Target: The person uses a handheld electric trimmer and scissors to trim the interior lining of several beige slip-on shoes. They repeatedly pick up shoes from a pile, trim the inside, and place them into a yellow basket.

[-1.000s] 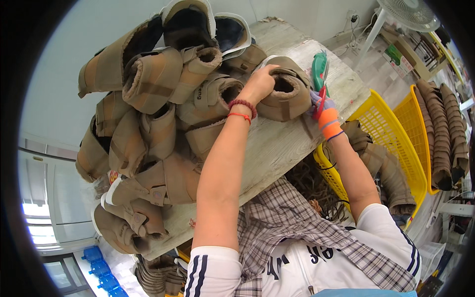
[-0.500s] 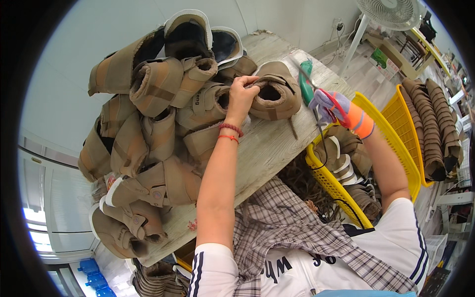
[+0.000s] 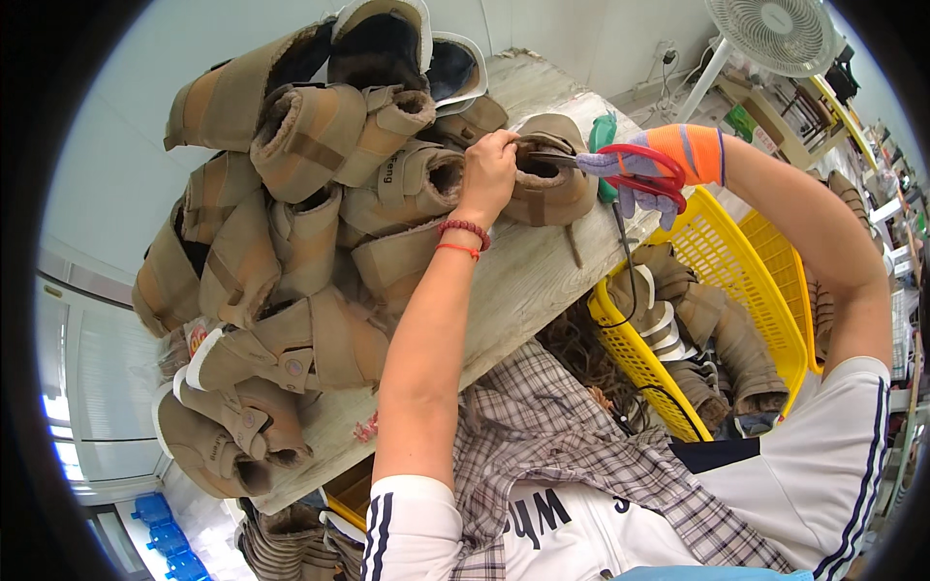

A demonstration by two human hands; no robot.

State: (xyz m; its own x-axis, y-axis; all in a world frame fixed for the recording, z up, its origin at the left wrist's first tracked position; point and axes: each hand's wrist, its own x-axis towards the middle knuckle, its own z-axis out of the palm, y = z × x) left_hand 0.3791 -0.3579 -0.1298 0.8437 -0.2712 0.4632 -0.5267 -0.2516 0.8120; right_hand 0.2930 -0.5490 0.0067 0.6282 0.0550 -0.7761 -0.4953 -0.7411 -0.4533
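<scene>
My left hand (image 3: 487, 174), bare with red bracelets at the wrist, pinches the upper left collar edge of a brown fleece-lined shoe (image 3: 550, 205) on the table. In my right hand (image 3: 639, 163), gloved in lilac and orange, is a pair of red-handled scissors (image 3: 680, 190). Their blades lie across the shoe's opening, with the tips close to my left fingers. Whether the blades are cutting something is too small to tell. A green-handled tool (image 3: 603, 132) with a dark cord lies just behind my gloved hand.
Many similar shoes (image 3: 310, 145) are heaped to the left on the wooden table (image 3: 504, 290). Right of the table stands a yellow basket (image 3: 630, 368) holding shoe parts, with another yellow basket (image 3: 775, 252) beyond it. A white fan (image 3: 775, 34) stands at the far right.
My right hand has swung left with the scissors, from beside the table edge to the shoe's opening. My left hand stays at the shoe's collar. The whole view has shifted slightly.
</scene>
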